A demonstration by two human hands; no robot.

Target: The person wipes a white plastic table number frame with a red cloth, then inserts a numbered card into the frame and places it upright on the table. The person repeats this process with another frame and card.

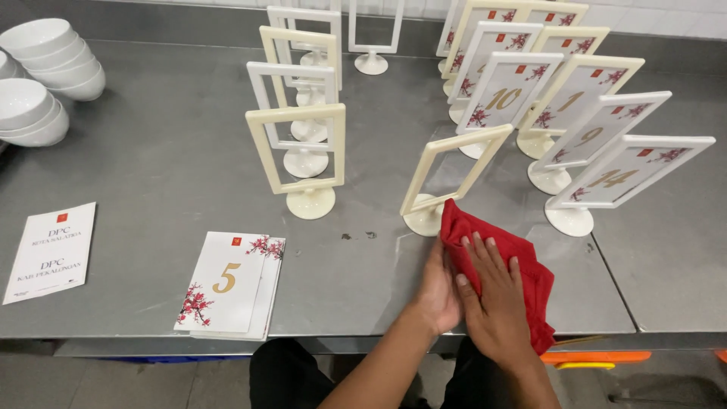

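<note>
Down at the near edge of the steel table (151,151) we have both hands on a red cloth (530,273). Our right hand (496,299) lies flat on top of it, fingers (485,257) straight and slightly spread, pressing it onto the tabletop. Our left hand (439,291) sits just left of the right one, tucked against the cloth's left edge; its fingers are mostly hidden under the cloth and the other hand, so we cannot tell whether they pinch the fabric or only rest beside it.

The cloth is bunched and folded, its far corner touching the round foot of an empty cream frame (447,178) that leans to the right just beyond our hands.

Right of that frame and further back stands a cluster of filled frames (606,144), each holding a white card with a gold number and a red flower sprig, all tilted the same way. Left of centre a row of empty frames (299,151) runs away from us, upright on round feet.

Near the left, a small stack of number cards (227,284) lies flat at the table edge, and further left a white printed sheet (51,250). Stacked white bowls (45,76) sit at the far left corner.
</note>
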